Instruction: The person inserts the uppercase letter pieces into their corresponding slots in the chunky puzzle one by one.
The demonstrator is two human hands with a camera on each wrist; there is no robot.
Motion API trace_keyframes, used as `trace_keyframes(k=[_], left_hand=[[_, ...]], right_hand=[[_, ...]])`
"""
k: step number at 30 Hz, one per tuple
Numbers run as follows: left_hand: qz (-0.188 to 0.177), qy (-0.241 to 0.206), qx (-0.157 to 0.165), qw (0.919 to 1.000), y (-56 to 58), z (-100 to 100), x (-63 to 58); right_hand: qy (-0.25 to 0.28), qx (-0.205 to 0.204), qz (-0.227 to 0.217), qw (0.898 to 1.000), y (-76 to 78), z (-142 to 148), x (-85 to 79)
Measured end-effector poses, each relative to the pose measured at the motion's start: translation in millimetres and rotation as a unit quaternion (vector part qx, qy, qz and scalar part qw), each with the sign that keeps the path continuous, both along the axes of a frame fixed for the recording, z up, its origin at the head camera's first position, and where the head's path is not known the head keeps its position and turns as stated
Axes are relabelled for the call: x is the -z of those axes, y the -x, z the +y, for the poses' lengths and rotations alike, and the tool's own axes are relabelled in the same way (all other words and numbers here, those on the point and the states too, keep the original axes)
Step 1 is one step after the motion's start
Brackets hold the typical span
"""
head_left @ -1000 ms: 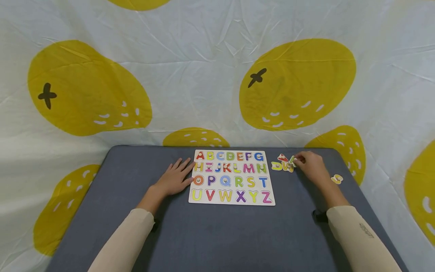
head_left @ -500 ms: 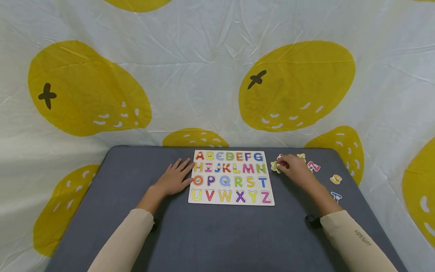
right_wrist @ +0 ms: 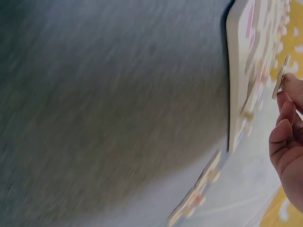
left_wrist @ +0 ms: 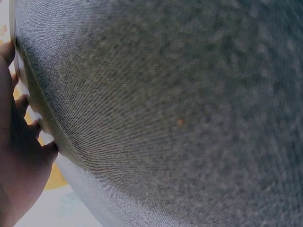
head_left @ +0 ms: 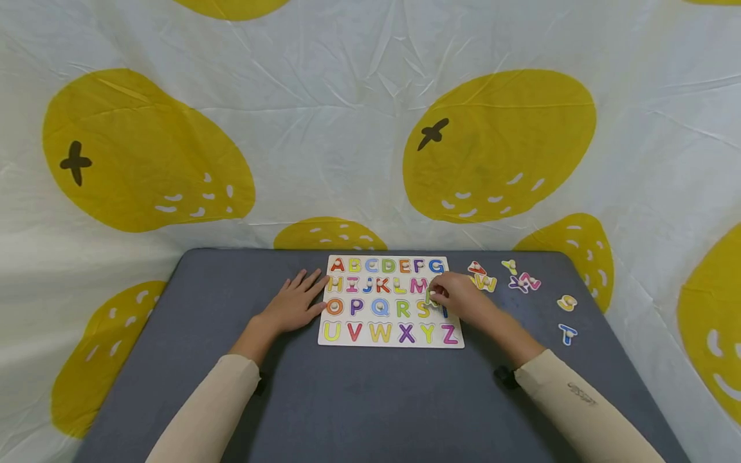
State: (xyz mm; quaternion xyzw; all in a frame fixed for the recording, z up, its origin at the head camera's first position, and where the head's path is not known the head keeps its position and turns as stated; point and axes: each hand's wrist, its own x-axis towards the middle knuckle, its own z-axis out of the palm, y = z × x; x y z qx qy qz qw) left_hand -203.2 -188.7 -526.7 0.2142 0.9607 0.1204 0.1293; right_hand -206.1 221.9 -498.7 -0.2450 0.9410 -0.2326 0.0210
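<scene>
From the head, the letter board [head_left: 391, 319] sits by the far edge of the gray surface [head_left: 370, 399]. The left hand [head_left: 291, 307] has straight, spread fingers touching the board's left edge. The right hand [head_left: 466, 301] pinches a little green letter [head_left: 429, 297] over the board's right side. A blue T [head_left: 568, 334] lies near the surface's right edge. From the left wrist, fingers rest by the board. From the right wrist, the pinched letter shows its thin side.
</scene>
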Motion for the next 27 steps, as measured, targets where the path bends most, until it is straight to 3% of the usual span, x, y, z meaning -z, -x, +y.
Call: trace_keyframes(k=[14, 27], left_hand=[[0.001, -0.003, 0.0, 1.0, 0.4, -1.0, 3.3], [0.011, -0.008, 0.003, 0.9999, -1.8, 0.8, 0.1]], right_hand=[[-0.014, -0.074, -0.01, 0.997, -1.4, -50.1, 4.6], [-0.052, -0.068, -0.041, 0.995, -2.2, -63.2, 8.4]])
